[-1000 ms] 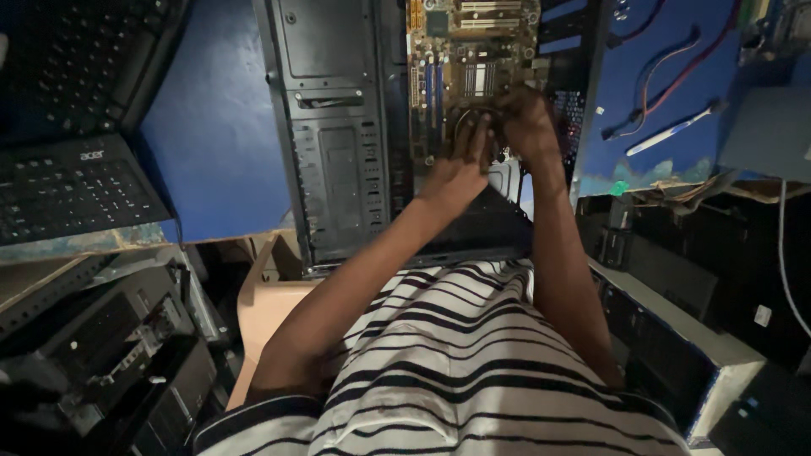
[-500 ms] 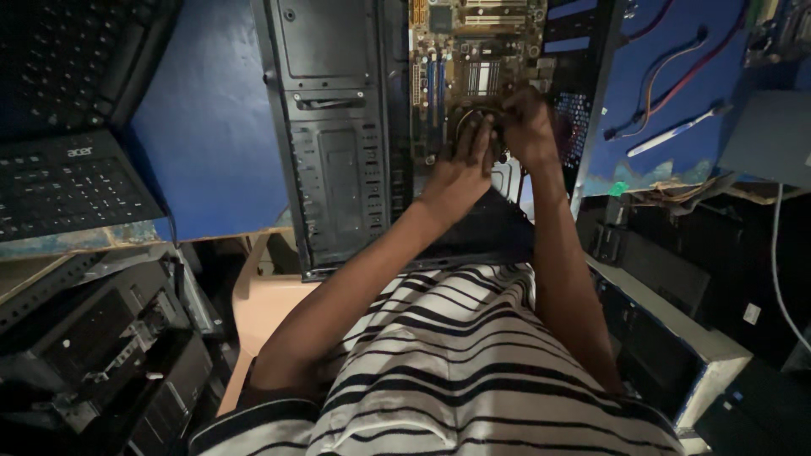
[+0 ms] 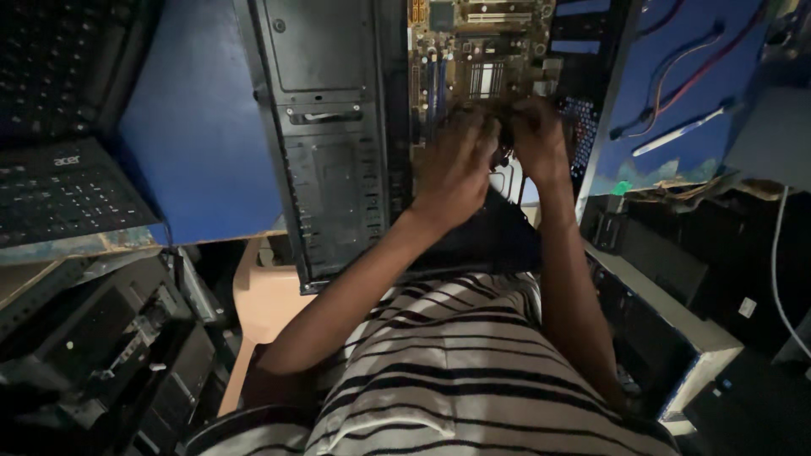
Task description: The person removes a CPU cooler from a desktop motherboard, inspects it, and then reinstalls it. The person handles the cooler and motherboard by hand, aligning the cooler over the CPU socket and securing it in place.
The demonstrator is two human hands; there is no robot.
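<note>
Head view, looking down. Both hands are inside the open black metal desktop computer case (image 3: 338,143), which lies on its side on the blue tabletop (image 3: 198,143). They work at the lower edge of the green and tan motherboard (image 3: 477,59) mounted in it. The left hand (image 3: 456,165) sits palm down with fingers (image 3: 473,127) spread and curled over the board's lower components; motion blur hides whether they pinch anything, so grasp cannot be told. The right hand (image 3: 536,139) is just beside it, touching or nearly touching, fingers bent in toward the same spot; what lies under them is hidden and their grasp likewise cannot be told. Both forearms run up from a black-and-white striped shirt (image 3: 456,380) at the bottom of the frame. To the left, a black laptop keyboard (image 3: 63,198) rests on the tabletop edge, well apart from the hands. To the right of the case, on the blue surface, lie red and blue thin cables (image 3: 684,72) and a white pen-shaped stick (image 3: 680,131). Below the tabletop, at left, dark stacked computer units (image 3: 110,346) are seen; a tan plastic chair (image 3: 266,300) shows beside the person's left arm; a grey-edged computer case (image 3: 676,312) stands at right.
</note>
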